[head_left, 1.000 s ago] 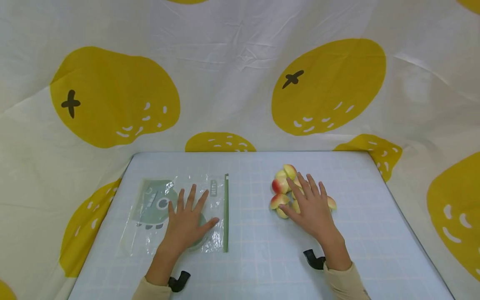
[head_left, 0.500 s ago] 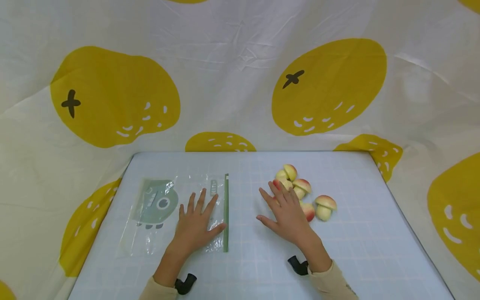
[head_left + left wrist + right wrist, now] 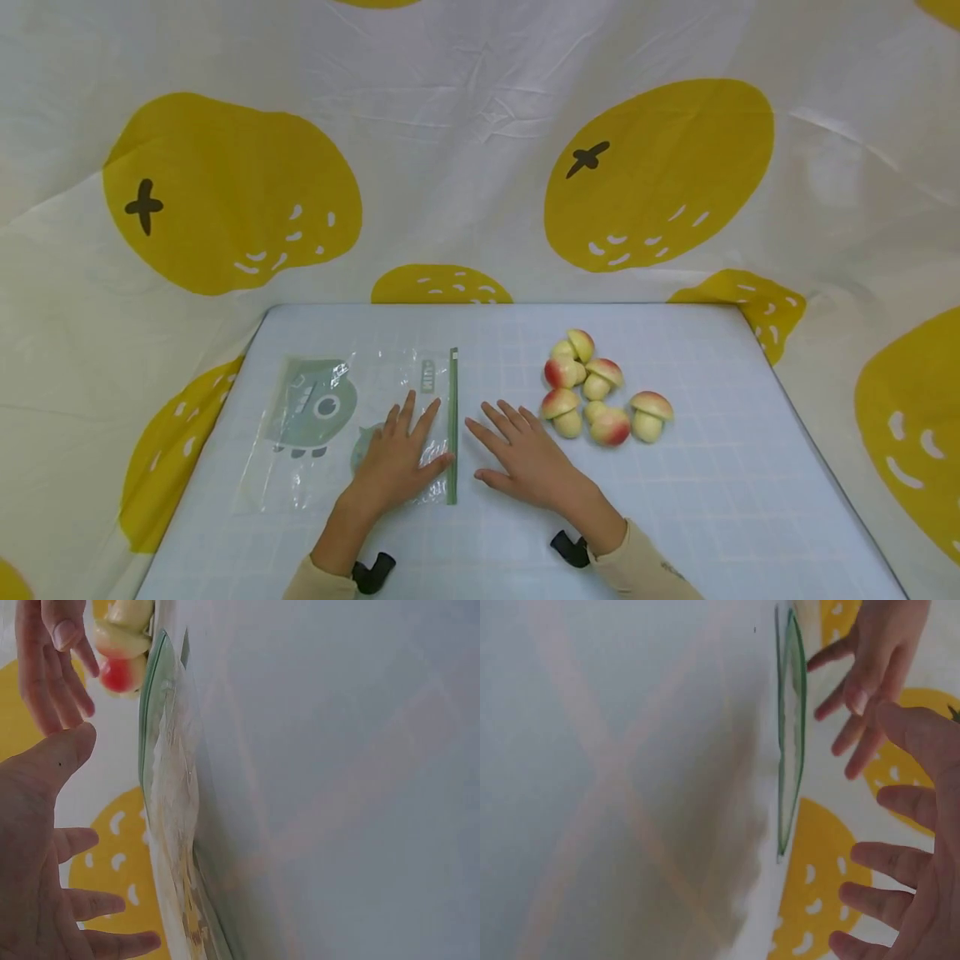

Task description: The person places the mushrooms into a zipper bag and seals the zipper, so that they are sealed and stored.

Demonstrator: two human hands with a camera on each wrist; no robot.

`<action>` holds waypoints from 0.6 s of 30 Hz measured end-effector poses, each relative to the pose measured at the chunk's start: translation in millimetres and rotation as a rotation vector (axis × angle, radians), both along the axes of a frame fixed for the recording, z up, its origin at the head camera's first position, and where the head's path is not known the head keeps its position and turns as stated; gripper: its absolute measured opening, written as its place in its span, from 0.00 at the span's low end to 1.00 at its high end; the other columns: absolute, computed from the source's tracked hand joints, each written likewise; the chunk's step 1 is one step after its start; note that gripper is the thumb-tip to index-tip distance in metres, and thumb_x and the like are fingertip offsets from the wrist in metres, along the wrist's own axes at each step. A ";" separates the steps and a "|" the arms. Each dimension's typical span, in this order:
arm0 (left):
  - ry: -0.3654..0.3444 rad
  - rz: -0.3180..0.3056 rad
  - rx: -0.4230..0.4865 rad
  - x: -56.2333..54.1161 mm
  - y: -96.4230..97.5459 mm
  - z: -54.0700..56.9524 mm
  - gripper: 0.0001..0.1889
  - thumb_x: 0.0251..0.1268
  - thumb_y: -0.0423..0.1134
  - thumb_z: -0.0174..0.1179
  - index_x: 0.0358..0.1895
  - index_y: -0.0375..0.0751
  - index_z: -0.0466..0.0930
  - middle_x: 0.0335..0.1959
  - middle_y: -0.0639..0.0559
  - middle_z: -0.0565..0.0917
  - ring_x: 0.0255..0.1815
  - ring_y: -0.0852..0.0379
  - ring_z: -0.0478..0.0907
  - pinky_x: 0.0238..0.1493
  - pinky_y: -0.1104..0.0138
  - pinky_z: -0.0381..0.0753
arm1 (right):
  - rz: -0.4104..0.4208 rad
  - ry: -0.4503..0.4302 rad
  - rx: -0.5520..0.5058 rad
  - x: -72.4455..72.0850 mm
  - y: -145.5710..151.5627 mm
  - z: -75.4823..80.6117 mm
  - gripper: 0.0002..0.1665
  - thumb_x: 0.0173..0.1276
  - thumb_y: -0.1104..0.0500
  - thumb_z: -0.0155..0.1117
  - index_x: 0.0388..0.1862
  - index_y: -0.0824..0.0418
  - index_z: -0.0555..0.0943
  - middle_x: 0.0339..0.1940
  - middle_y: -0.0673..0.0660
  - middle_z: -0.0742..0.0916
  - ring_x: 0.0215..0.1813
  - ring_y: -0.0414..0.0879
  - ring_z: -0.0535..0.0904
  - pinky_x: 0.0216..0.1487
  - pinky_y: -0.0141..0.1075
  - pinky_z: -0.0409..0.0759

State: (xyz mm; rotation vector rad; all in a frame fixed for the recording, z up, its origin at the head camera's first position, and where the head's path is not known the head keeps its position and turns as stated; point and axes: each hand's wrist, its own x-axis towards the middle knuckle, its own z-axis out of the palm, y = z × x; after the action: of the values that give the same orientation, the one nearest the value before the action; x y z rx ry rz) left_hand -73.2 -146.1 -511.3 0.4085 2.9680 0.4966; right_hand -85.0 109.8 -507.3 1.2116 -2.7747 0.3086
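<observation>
A clear zip bag [image 3: 311, 408] printed with a green monster lies on the left of the table, its green zip edge [image 3: 452, 433] facing right. My left hand [image 3: 396, 458] is spread above the bag's right part, fingers extended and holding nothing. Just right of the zip edge is my right hand [image 3: 528, 462], fingers spread and pointing toward the bag. Both wrist views show the hands raised over the table; in the right wrist view the bag's mouth [image 3: 793, 735] gapes slightly. Several toy mushrooms [image 3: 597, 379], yellow with reddish caps, lie in a cluster beyond the right hand.
The table [image 3: 750, 483] has a pale checked cover. A white cloth [image 3: 465, 167] with large yellow fruit prints hangs behind it and along its sides. A black wrist device [image 3: 570, 550] sits at each cuff.
My right hand has moved left from over the mushrooms to beside the bag's zip edge, uncovering them. My left hand has shifted slightly right. The bag and mushrooms lie where they were.
</observation>
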 end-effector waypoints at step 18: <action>-0.084 -0.041 0.011 4.0 5.8 -2.0 0.43 0.62 0.69 0.59 0.79 0.59 0.58 0.79 0.34 0.50 0.73 0.24 0.54 0.57 0.24 0.58 | 0.086 -0.181 0.172 4.2 -24.2 -3.7 0.35 0.74 0.37 0.56 0.76 0.44 0.68 0.75 0.58 0.71 0.74 0.58 0.65 0.67 0.56 0.67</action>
State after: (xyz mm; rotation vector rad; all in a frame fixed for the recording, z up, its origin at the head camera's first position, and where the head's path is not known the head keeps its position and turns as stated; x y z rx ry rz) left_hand -69.3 -140.4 -513.3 0.4379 2.8719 0.5126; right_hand -80.8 85.5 -511.0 1.4109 -2.9609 0.1985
